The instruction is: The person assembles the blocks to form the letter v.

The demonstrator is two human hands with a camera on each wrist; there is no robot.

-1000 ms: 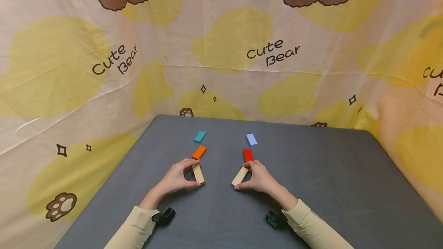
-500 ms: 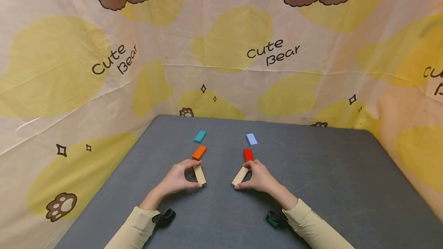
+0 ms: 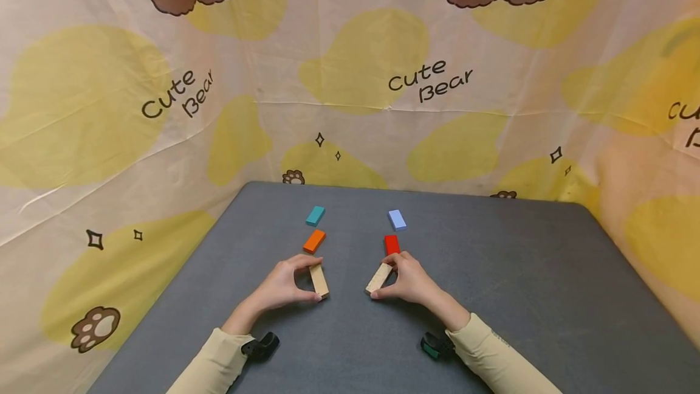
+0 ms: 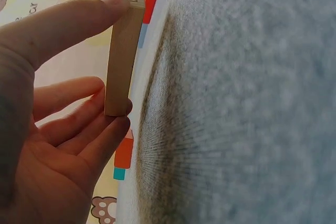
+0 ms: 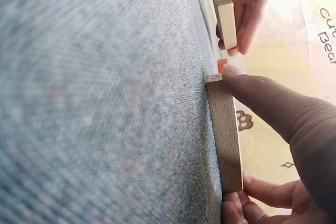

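My left hand (image 3: 283,284) pinches a plain wooden block (image 3: 319,281) by its two ends, thumb at the near end and fingers at the far one. In the left wrist view this block (image 4: 123,59) shows dark marks on its end and is a little above the table. My right hand (image 3: 410,281) grips a second plain wooden block (image 3: 379,278) the same way, and in the right wrist view that block (image 5: 226,135) lies along the table surface. Just beyond the right fingertips is a red block (image 3: 391,244). An orange block (image 3: 314,241) lies beyond the left fingers.
Farther back on the grey table (image 3: 519,284) lie a teal block (image 3: 315,216) on the left and a light blue block (image 3: 397,220) on the right. A printed cloth (image 3: 350,78) hangs behind the table and along its sides.
My left hand has shifted slightly right and nearer with its wooden block, away from the orange block. My right hand and its block have stayed in place.
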